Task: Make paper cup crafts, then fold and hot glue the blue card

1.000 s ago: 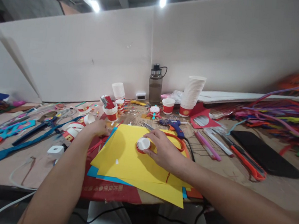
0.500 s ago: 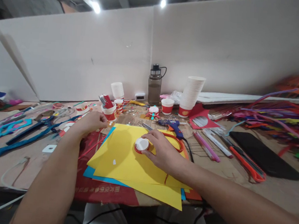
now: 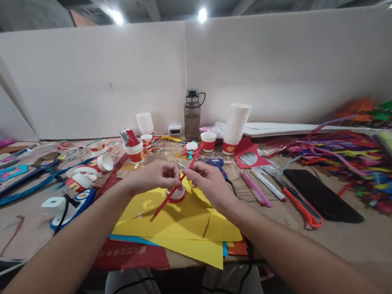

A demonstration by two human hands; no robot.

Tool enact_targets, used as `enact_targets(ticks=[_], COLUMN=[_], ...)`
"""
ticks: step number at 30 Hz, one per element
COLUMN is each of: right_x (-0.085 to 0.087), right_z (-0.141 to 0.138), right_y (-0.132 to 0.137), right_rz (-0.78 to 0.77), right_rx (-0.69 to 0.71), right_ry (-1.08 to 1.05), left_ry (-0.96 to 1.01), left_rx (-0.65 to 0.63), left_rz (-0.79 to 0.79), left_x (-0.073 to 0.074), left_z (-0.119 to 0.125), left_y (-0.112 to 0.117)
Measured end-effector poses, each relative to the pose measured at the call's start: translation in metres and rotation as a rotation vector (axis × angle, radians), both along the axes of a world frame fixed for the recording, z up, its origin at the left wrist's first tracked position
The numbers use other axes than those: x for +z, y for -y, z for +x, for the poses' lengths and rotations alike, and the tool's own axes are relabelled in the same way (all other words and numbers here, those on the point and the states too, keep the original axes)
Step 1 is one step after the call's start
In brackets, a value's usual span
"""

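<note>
A long, thin red strip (image 3: 163, 205) slants over the yellow paper (image 3: 134, 224). My left hand (image 3: 155, 178) pinches it near its middle. Fingers of my right hand (image 3: 210, 180) close on the same strip a little farther up. Under it, a small cut-down paper cup (image 3: 177, 194) with a white top and red side rests on the yellow sheets, partly covered by the strip and fingers. Between my hands a metal scissor tip (image 3: 181, 166) shows; my right hand hides the rest.
Beyond my hands are a glue gun (image 3: 215, 162), a cup of red strips (image 3: 134, 150), stacked paper cups (image 3: 236, 127) and a bottle (image 3: 192, 117). Pens (image 3: 256, 189), an orange cutter (image 3: 302, 206), a black phone (image 3: 324, 195) and pipe cleaners (image 3: 346, 155) lie right; cut cups (image 3: 79, 180) lie left.
My left hand has come in from the left side with the red strip. My right hand has let go of the small cup and now grips the strip above it.
</note>
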State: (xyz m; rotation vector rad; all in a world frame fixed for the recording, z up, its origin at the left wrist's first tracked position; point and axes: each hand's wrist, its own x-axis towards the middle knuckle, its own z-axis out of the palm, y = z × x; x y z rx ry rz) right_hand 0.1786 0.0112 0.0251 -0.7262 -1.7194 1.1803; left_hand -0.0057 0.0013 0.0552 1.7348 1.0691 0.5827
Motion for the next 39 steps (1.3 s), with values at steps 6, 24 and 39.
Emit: enact_targets(ticks=[6, 24, 39], right_x=[0.007, -0.007, -0.008], right_z=[0.012, 0.004, 0.01], right_y=[-0.014, 0.014, -0.005], right_rz=[-0.006, 0.683, 0.139], right_rx=[-0.216, -0.002, -0.167], right_ry=[-0.103, 0.156, 0.046], left_ry=[-0.029, 0.595, 0.246], left_rx=[0.223, 0.273, 0.224], left_rz=[0.22, -0.105, -0.034], left_x=[-0.001, -0.043, -0.042], left_z=[0.006, 0.02, 0.03], left_y=[-0.017, -0.004, 0.01])
